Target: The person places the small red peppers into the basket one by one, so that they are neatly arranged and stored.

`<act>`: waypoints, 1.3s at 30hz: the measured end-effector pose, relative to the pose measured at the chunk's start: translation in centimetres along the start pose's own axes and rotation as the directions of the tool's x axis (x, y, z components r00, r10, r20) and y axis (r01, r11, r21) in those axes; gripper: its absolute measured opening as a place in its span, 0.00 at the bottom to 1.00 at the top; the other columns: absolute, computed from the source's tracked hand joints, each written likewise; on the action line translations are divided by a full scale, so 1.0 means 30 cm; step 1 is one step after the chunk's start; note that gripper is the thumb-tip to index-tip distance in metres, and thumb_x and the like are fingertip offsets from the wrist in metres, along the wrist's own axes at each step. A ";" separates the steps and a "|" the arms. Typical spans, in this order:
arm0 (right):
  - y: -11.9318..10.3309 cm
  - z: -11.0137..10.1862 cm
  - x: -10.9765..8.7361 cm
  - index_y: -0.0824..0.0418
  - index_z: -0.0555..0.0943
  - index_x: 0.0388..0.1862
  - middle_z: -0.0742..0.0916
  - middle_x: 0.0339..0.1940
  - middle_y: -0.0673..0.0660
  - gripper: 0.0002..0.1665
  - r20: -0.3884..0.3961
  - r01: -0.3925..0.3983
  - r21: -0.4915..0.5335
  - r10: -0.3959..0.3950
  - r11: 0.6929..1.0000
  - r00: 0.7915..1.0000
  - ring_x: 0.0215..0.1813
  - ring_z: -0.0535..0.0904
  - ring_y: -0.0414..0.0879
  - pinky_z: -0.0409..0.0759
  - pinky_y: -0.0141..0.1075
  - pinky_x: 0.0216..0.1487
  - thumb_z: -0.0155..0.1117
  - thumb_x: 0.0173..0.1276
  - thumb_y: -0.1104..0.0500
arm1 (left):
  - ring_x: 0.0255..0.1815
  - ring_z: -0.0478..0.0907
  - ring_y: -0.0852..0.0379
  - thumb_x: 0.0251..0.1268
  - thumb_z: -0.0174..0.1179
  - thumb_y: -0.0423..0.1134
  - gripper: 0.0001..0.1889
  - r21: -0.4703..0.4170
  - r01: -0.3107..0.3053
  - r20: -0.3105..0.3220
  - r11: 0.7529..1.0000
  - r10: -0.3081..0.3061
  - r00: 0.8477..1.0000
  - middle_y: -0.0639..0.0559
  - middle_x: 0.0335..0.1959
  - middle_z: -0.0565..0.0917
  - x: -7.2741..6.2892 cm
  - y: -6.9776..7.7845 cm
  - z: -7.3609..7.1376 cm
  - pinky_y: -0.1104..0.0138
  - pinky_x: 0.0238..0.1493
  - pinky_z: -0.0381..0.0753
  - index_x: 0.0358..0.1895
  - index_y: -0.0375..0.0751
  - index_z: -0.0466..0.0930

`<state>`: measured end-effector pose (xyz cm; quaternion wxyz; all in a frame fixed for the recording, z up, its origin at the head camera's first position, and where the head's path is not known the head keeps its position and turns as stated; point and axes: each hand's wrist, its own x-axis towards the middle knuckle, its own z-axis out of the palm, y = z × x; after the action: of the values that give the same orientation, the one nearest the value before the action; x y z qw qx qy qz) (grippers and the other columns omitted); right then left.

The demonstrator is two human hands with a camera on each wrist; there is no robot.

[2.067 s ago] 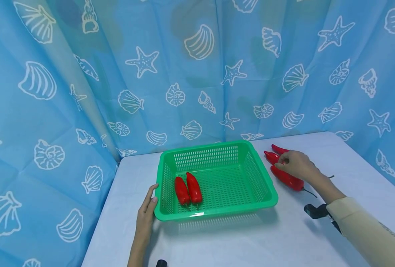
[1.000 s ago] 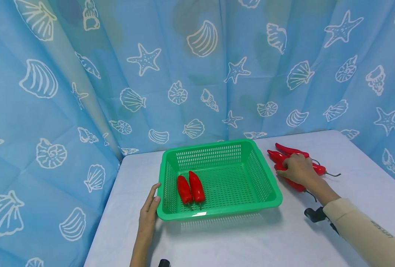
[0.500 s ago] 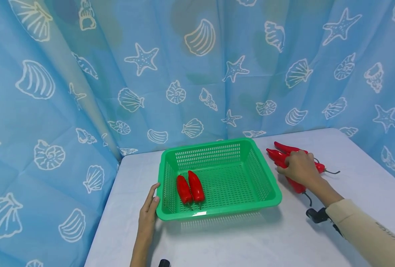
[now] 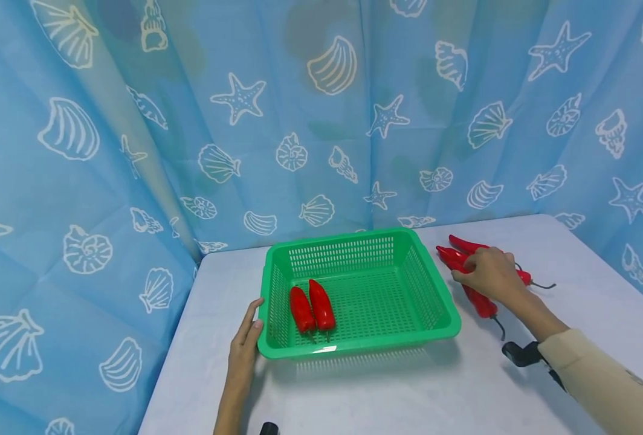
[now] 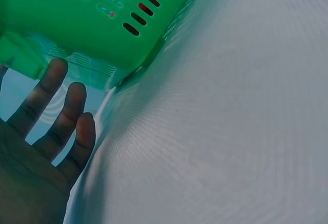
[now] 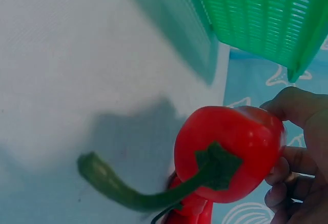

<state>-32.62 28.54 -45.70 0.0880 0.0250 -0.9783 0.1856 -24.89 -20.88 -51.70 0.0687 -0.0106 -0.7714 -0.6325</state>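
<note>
A green plastic basket (image 4: 354,344) stands mid-table, with two red peppers (image 4: 323,308) lying side by side in its left part. My left hand (image 4: 242,350) touches the basket's left rim; its fingers (image 5: 74,101) are extended in the left wrist view. Right of the basket, my right hand (image 4: 490,275) pinches a red pepper (image 4: 480,302) between thumb and fingers. In the right wrist view that pepper (image 6: 225,152) shows its stem end, with a curved green stem toward the camera. My hand covers its upper part in the head view.
More red peppers (image 4: 452,258) lie under and beyond my right hand, near the table's far right. Black wrist camera mounts (image 4: 521,354) sit below the hands. A white cloth (image 4: 365,399) covers the table, and a blue shell-print curtain (image 4: 310,121) hangs behind and beside it.
My right hand has shifted slightly over the peppers and now grips the nearest one, whose stem has swung toward the front. The left hand stays at the basket's rim.
</note>
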 end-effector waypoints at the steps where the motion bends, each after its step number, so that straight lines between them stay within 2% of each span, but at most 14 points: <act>1: -0.002 -0.003 0.000 0.76 0.84 0.46 0.83 0.41 0.69 0.34 -0.003 0.006 0.005 -0.006 1.000 1.000 0.50 0.72 0.67 0.72 0.57 0.42 0.84 0.46 0.54 | 0.77 0.57 0.46 0.78 0.46 0.59 0.24 -0.002 -0.001 -0.003 1.000 0.001 1.000 0.55 0.76 0.63 -0.001 -0.001 0.000 0.43 0.69 0.56 0.74 0.69 0.66; 5: -0.007 -0.019 0.000 0.76 0.83 0.45 0.84 0.40 0.69 0.33 -0.009 0.019 0.017 -0.019 1.000 1.000 0.48 0.73 0.68 0.71 0.56 0.41 0.83 0.48 0.53 | 0.77 0.56 0.48 0.78 0.46 0.59 0.23 -0.005 -0.003 -0.012 1.000 0.003 1.000 0.56 0.76 0.62 -0.001 -0.005 -0.001 0.42 0.70 0.55 0.73 0.70 0.66; 11: -0.009 -0.052 -0.010 0.76 0.82 0.46 0.82 0.43 0.71 0.33 0.016 -0.012 0.043 0.011 0.999 1.000 0.49 0.72 0.69 0.75 0.55 0.40 0.82 0.50 0.53 | 0.78 0.54 0.48 0.78 0.47 0.60 0.23 -0.003 0.003 -0.008 1.000 -0.003 1.000 0.57 0.76 0.62 0.000 -0.013 0.004 0.41 0.71 0.54 0.73 0.72 0.66; 15: -0.014 -0.067 -0.011 0.76 0.81 0.48 0.80 0.45 0.73 0.34 0.032 -0.051 0.085 0.048 0.995 0.998 0.49 0.71 0.69 0.81 0.47 0.32 0.81 0.52 0.52 | 0.77 0.56 0.48 0.78 0.47 0.60 0.23 -0.002 0.005 -0.012 1.000 -0.005 1.000 0.57 0.76 0.62 -0.001 -0.013 0.001 0.43 0.70 0.55 0.73 0.72 0.66; 17: -0.018 -0.072 -0.014 0.76 0.80 0.49 0.79 0.46 0.73 0.35 0.042 -0.068 0.108 0.064 0.992 0.997 0.49 0.70 0.69 0.82 0.43 0.27 0.81 0.52 0.52 | 0.77 0.57 0.48 0.78 0.46 0.60 0.23 0.003 0.004 -0.009 1.000 -0.004 1.000 0.56 0.76 0.62 -0.001 -0.010 -0.002 0.43 0.70 0.56 0.72 0.72 0.66; 20: -0.022 -0.074 -0.021 0.76 0.79 0.50 0.78 0.47 0.73 0.36 0.057 -0.086 0.126 0.079 0.988 0.995 0.49 0.69 0.70 0.82 0.41 0.25 0.81 0.52 0.51 | 0.77 0.57 0.48 0.78 0.46 0.60 0.23 0.015 0.005 -0.010 1.000 -0.005 1.000 0.56 0.76 0.62 0.001 -0.007 -0.004 0.44 0.70 0.56 0.72 0.73 0.66; 31: -0.024 -0.102 -0.024 0.76 0.80 0.51 0.79 0.46 0.73 0.35 0.061 -0.071 0.149 0.062 0.986 0.996 0.47 0.72 0.67 0.83 0.41 0.28 0.78 0.56 0.50 | 0.78 0.54 0.49 0.78 0.46 0.60 0.23 -0.010 -0.008 -0.004 1.000 0.008 1.000 0.57 0.77 0.61 0.004 -0.014 0.015 0.42 0.72 0.54 0.73 0.72 0.66; 39: -0.027 -0.105 -0.036 0.75 0.79 0.50 0.80 0.46 0.72 0.34 0.087 -0.088 0.189 0.072 0.978 0.994 0.46 0.74 0.67 0.83 0.40 0.28 0.77 0.58 0.48 | 0.77 0.55 0.49 0.79 0.46 0.57 0.22 -0.006 -0.015 0.001 1.000 0.015 1.000 0.57 0.76 0.62 0.001 -0.006 0.004 0.43 0.71 0.54 0.73 0.71 0.66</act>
<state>-30.98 28.96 -42.73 0.0384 0.0014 -0.9587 0.2819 -24.95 -20.81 -51.89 0.0730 -0.0168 -0.7696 -0.6342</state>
